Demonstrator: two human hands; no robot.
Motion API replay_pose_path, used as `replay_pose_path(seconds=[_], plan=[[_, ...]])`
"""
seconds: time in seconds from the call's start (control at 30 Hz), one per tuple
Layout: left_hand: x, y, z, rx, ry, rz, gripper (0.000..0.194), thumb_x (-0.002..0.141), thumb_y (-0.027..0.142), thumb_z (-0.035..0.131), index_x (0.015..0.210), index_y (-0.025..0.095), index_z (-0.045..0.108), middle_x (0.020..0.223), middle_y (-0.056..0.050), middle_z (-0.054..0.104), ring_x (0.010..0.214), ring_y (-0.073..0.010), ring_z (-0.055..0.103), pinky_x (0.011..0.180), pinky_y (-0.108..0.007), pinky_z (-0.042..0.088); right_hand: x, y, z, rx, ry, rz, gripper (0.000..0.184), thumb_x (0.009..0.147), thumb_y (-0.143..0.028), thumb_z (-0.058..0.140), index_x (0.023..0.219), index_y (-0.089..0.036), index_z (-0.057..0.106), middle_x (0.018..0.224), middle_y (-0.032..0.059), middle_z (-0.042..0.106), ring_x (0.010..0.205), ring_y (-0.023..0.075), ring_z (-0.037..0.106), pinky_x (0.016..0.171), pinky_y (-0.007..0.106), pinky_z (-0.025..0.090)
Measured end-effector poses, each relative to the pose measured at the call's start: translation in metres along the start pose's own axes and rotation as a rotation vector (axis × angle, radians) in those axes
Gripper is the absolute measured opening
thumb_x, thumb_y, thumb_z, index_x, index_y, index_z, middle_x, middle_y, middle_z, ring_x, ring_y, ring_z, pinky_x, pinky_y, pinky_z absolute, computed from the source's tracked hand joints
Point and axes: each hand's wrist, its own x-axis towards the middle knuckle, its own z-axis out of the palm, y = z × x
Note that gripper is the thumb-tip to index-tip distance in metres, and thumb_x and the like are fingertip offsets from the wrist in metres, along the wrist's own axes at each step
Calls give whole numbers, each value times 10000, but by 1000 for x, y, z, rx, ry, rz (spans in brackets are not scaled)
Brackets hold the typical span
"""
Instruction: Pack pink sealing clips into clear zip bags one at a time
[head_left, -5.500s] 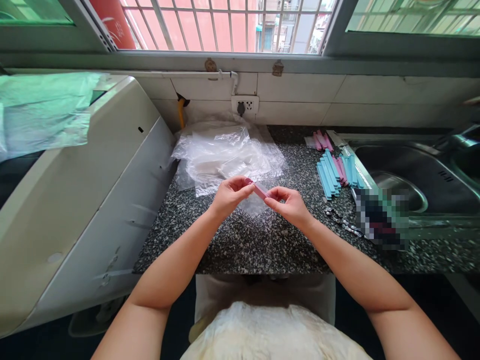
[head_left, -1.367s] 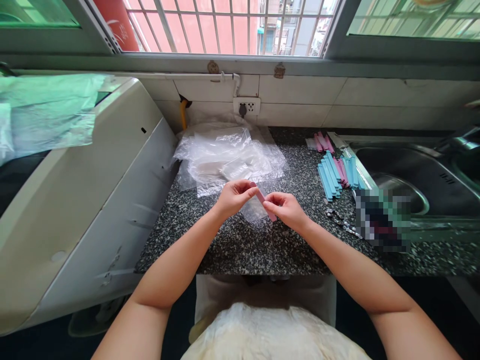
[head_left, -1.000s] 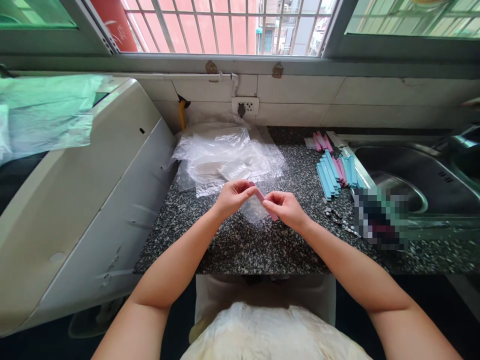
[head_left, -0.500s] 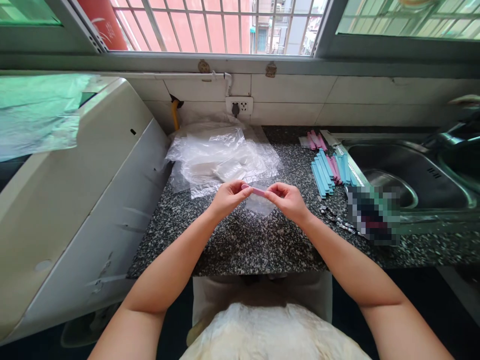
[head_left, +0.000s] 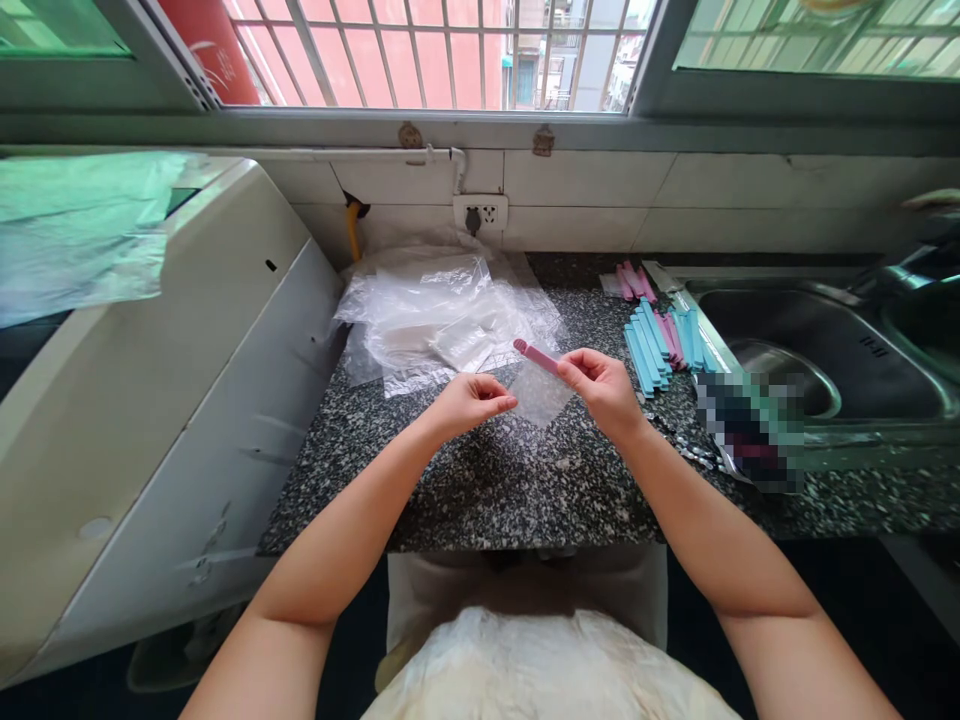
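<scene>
Pink strip (head_left: 538, 356) pinched near one end, its patterned tip free

The right hand (head_left: 604, 388) holds the strip between thumb and forefinger, above the middle stretch of the counter (head_left: 487, 500), well back from its front edge. The free end, darker and textured, points toward the back left corner. The left hand (head_left: 471, 402) is apart from the strip, its fingers drawn narrow, thumb and forefinger close together beside a small clear plastic piece (head_left: 541, 402). I cannot tell whether they grip that plastic, nor whether it hangs from the right hand or rests on the stone.

For good handling, a short pinch near the end looks right: it leaves most of the strip in sight and easy to turn. Keep the pressure light but even, since something so slim would probably twist under a hard squeeze. The left hand does best kept low and near, ready to steady the far end or the plastic edge with fingertips alone. Thin film is likely to cling, so stay forward of the heap of clear plastic (head_left: 450, 310) toward the back left corner, and keep elbows off the blue strips (head_left: 646, 345) lying by the sink (head_left: 870, 453) on the right.
</scene>
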Motion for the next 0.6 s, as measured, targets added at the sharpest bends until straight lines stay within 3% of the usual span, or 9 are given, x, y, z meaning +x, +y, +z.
replay_pose_path(seconds=[0.47,0.6], plan=[[0,-1,2,87,-91,-5,224,702,336,599,572,163,539,474,49,379,458,-70,311,451,-225,233,2,1,-3,15,33,-10,342,679,-521,622,671,-184,567,619,-6,491,575,107,407,532,258,324],[2,-4,2,105,-7,-15,276,684,408,628,607,154,554,502,46,399,475,-71,326,457,-221,249,0,0,0,27,-6,-2,323,680,-497,631,670,-182,564,622,-8,497,586,107,417,554,261,335]])
